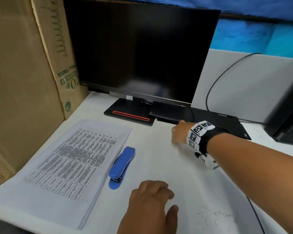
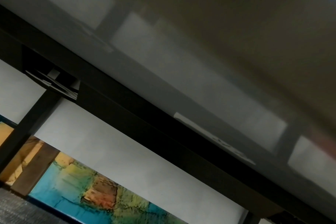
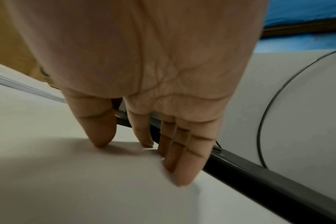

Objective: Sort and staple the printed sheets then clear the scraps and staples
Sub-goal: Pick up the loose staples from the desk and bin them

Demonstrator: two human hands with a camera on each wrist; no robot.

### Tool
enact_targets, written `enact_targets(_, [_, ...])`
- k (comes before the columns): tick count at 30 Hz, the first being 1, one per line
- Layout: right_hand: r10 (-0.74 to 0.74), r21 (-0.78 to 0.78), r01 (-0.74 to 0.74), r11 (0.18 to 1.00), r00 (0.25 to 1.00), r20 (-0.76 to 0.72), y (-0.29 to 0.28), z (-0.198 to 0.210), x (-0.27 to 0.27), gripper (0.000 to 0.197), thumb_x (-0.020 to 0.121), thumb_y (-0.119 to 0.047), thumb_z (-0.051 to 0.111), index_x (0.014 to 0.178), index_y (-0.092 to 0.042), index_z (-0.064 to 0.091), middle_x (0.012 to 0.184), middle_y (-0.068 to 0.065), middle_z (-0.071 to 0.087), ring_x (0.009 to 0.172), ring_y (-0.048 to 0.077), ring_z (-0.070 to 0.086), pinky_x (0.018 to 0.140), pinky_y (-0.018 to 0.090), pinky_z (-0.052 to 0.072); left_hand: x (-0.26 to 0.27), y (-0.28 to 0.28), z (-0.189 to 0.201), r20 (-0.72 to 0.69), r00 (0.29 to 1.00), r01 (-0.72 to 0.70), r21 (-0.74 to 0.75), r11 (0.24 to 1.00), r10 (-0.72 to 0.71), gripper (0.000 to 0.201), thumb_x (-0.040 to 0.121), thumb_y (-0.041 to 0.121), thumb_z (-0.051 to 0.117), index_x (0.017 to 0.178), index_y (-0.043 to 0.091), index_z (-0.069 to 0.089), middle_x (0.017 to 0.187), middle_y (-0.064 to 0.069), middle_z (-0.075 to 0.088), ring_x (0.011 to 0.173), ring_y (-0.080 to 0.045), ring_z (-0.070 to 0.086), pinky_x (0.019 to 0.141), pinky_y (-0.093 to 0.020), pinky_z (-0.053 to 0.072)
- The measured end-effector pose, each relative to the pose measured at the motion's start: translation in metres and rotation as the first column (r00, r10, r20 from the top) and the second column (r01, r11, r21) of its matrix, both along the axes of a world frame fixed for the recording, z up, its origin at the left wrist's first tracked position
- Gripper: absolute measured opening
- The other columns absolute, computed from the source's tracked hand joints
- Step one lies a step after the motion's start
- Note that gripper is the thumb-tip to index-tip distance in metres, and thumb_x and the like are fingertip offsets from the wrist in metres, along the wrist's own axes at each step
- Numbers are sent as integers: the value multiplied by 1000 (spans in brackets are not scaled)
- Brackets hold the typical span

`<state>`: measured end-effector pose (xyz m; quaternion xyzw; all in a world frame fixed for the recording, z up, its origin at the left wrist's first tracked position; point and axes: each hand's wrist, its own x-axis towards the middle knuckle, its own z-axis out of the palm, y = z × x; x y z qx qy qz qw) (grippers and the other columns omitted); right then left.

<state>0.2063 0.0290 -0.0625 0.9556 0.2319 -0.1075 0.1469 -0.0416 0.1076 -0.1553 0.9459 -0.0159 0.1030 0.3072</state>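
A stack of printed sheets [image 1: 71, 166] lies on the white table [image 1: 159, 159] at the left, with a blue stapler [image 1: 121, 167] beside its right edge. Loose staples [image 1: 216, 217] are scattered near the front right. My right hand [image 1: 178, 134] reaches far across, fingers straight, fingertips [image 3: 182, 180] touching the table just before a black laptop [image 3: 259, 178]. My left hand [image 1: 159, 195] rests on the table near the front, to the right of the stapler, fingers loosely curled; I see nothing in it. The left wrist view shows only the monitor and none of the fingers.
A dark monitor [image 1: 139, 53] on a red-striped base [image 1: 130, 115] stands at the back. Cardboard boxes [image 1: 24, 81] wall off the left side. The closed laptop [image 1: 218, 122], a black cable [image 1: 227, 71] and a black computer tower [image 1: 287, 115] occupy the back right.
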Motion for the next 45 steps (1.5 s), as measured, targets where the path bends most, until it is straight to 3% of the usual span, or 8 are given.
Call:
enact_targets(4, [68, -5, -69, 998, 994, -84, -30, 11, -35, 34, 97, -30, 42, 109, -12, 68, 105, 2, 64, 89, 20, 58, 79, 30, 48, -7, -3, 0, 11, 998, -68, -15, 998, 68, 46, 83, 65, 37, 123, 51, 55, 137, 38, 37, 130, 5, 33, 99, -13, 23])
enact_targets(11, [221, -19, -239, 971, 921, -321, -123, 1, -116, 62, 99, -49, 31, 149, -14, 29, 166, -5, 10, 140, 22, 41, 111, 37, 35, -13, -2, 9, 47, 999, -31, 59, 998, 28, 31, 93, 47, 50, 121, 41, 60, 132, 33, 45, 130, 9, 31, 102, -15, 22])
enact_targets(19, [246, 438, -199, 876, 968, -53, -188, 17, -167, 27, 94, -21, 48, 110, -24, 70, 120, -11, 64, 103, 8, 60, 96, 27, 49, -17, -12, 12, 58, 998, -22, 228, 973, 9, 31, 94, 38, 53, 123, 33, 62, 129, 22, 54, 124, -5, 45, 100, -23, 32])
enact_targets(26, [-56, 746, 62, 663, 998, -33, -243, 20, -202, 14, 94, -22, 61, 85, -29, 68, 93, -15, 71, 88, 0, 65, 82, 25, 55, -22, -34, 39, -128, 991, 94, 516, 851, -32, 24, 99, 19, 37, 117, 19, 54, 115, 4, 53, 107, -17, 54, 77, -23, 39])
enact_targets(33, [-183, 887, 397, 237, 914, -361, -256, 7, -229, 15, 94, -19, 60, 89, -22, 73, 97, -7, 74, 95, 13, 69, 88, 32, 57, 10, -94, 85, -491, 870, 347, 546, 763, -44, 54, 92, 11, 50, 143, 14, 34, 133, -7, 41, 119, -25, 50, 93, -40, 51])
enact_targets(38, [-159, 897, 402, 184, 913, -376, -255, 15, -236, 12, 93, -20, 61, 90, -20, 73, 100, -9, 73, 97, 13, 68, 89, 29, 55, 18, -128, 102, -474, 857, 478, 584, 656, -202, 28, 96, 11, 45, 114, 8, 66, 114, -8, 62, 67, -6, 37, 56, -16, 31])
enact_targets(42, [-142, 899, 431, 75, 897, -418, -261, 18, -233, 11, 89, -24, 65, 88, -20, 74, 99, -7, 74, 98, 17, 70, 97, 43, 55, 19, -129, 95, -383, 883, 458, 581, 673, -270, 20, 85, 6, 53, 84, 8, 73, 73, 0, 60, 72, -20, 56, 57, -21, 35])
enact_targets(45, [-121, 888, 458, 32, 884, -451, -262, 15, -231, 10, 88, -26, 66, 87, -22, 75, 100, -6, 74, 100, 17, 69, 98, 44, 54, 22, -125, 89, -343, 893, 445, 575, 686, -292, 24, 87, 10, 55, 95, 15, 77, 89, 1, 71, 84, -21, 65, 68, -26, 49])
